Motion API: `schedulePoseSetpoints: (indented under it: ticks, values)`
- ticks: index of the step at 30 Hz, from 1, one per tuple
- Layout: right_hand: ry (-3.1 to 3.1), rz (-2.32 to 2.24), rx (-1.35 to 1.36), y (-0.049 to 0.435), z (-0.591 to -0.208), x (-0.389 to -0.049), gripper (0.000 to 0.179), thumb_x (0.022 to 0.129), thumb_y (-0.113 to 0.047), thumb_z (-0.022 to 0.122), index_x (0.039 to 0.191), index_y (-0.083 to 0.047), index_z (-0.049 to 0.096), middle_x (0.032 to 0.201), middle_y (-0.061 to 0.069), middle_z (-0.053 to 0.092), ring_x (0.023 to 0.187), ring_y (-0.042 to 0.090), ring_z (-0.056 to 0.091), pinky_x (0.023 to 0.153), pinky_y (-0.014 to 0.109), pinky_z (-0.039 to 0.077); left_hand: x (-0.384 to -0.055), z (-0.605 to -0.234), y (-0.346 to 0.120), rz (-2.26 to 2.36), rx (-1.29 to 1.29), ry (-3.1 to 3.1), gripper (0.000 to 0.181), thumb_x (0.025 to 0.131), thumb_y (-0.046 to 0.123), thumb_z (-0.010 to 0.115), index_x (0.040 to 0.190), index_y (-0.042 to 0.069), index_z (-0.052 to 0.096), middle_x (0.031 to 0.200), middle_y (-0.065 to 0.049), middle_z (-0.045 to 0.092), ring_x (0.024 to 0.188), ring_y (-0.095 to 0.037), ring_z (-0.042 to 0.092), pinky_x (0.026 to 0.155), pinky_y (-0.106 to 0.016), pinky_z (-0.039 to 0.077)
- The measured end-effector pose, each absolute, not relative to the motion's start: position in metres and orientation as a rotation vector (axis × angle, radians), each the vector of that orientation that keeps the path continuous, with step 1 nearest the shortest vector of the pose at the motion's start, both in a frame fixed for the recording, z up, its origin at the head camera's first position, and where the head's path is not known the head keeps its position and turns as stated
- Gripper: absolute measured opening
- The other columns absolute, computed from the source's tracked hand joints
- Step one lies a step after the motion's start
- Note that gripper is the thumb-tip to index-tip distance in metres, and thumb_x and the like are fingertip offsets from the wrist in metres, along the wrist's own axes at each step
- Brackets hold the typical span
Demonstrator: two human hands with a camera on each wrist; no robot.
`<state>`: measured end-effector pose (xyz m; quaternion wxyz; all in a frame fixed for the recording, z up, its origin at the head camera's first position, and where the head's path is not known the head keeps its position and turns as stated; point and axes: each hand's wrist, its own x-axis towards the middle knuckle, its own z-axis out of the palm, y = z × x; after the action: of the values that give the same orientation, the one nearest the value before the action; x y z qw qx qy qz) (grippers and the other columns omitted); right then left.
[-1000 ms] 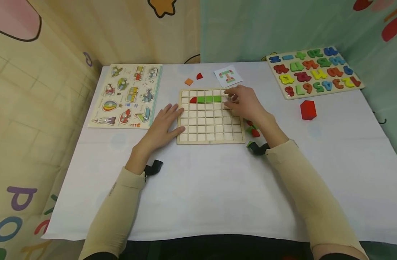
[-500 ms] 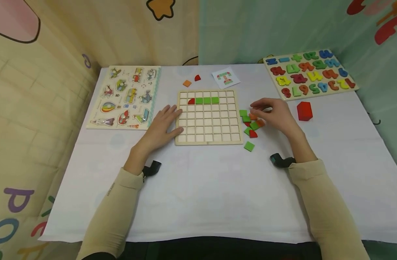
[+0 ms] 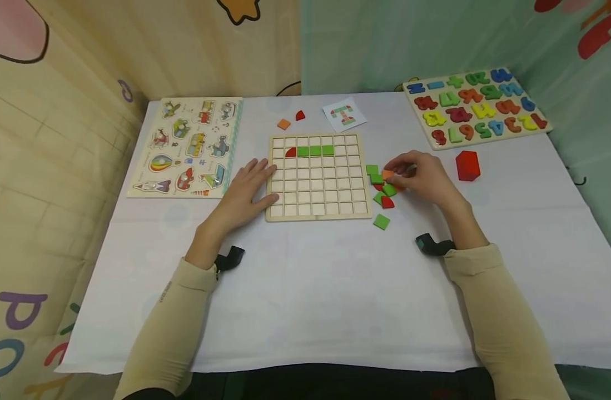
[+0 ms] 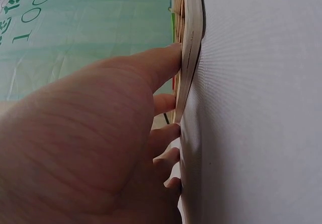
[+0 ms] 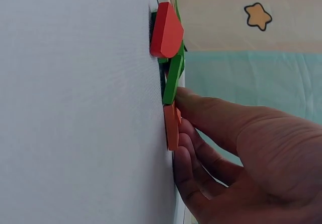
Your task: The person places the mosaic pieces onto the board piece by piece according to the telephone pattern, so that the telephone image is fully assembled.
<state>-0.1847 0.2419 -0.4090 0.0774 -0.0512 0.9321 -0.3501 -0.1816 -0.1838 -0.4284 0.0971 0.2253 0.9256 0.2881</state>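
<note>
A wooden grid board (image 3: 317, 218) lies mid-table; its upper part carries a row of one red rounded piece (image 3: 291, 152) and several green square tiles (image 3: 315, 150). My left hand (image 3: 242, 189) rests at the board's left edge, fingers spread, with thumb and fingertips on the rim; in the left wrist view the thumb presses the frame (image 4: 193, 32). Right of the board, my right hand (image 3: 422, 175) pinches an orange tile (image 3: 387, 174) between thumb and fingers in a loose pile. Green tiles (image 5: 173, 78), a red rounded piece (image 5: 167, 30) and another orange tile (image 5: 171, 127) lie around the fingertips.
Behind the board lie a pattern card (image 3: 344, 114), an orange square (image 3: 283, 124) and a red piece (image 3: 299, 115). A picture puzzle (image 3: 185, 147) is at left, a letter-and-number board (image 3: 477, 108) at back right. A red block (image 3: 467, 165) stands right of my right hand.
My right hand has left the board's upper right and moved right and toward me to the loose pile, where its fingers have closed on an orange tile. The left hand stays put.
</note>
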Motion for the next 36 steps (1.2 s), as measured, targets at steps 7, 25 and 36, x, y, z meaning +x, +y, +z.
schedulePoseSetpoints:
  ticks: [7,25,36]
  values:
    - [2.766,-1.072,-0.091,0.242,-0.410,-0.181,0.033,0.099,-0.018,0.076,0.127,-0.004,0.068,0.120,0.019,0.066,0.109,0.034,0.059,0.092,0.034,0.050,-0.182,-0.427,-0.182,0.840,0.674,2.744,0.072,0.104,0.036,0.066,0.165,0.012,0.035,0.177,-0.010,0.019,0.166,-0.030,0.005,0.135,-0.048,0.001]
    - [2.758,-1.308,-0.062,0.225,-0.398,-0.201,0.027,0.101,-0.027,0.074,0.119,-0.008,0.073,0.117,0.010,0.072,0.106,0.019,0.063,0.088,0.022,0.051,-0.184,-0.424,-0.180,0.839,0.682,2.733,0.072,0.105,0.034,0.065,0.165,0.011,0.035,0.177,-0.011,0.019,0.166,-0.031,0.005,0.135,-0.049,0.001]
    - [2.790,-1.312,-0.270,0.146,-0.387,-0.227,0.013,0.097,-0.013,0.077,0.105,-0.003,0.076,0.102,0.016,0.075,0.090,0.024,0.068,0.079,0.027,0.053,-0.183,-0.429,-0.183,0.865,0.676,2.735,0.072,0.105,0.034,0.065,0.165,0.009,0.035,0.177,-0.012,0.019,0.166,-0.032,0.004,0.135,-0.048,0.000]
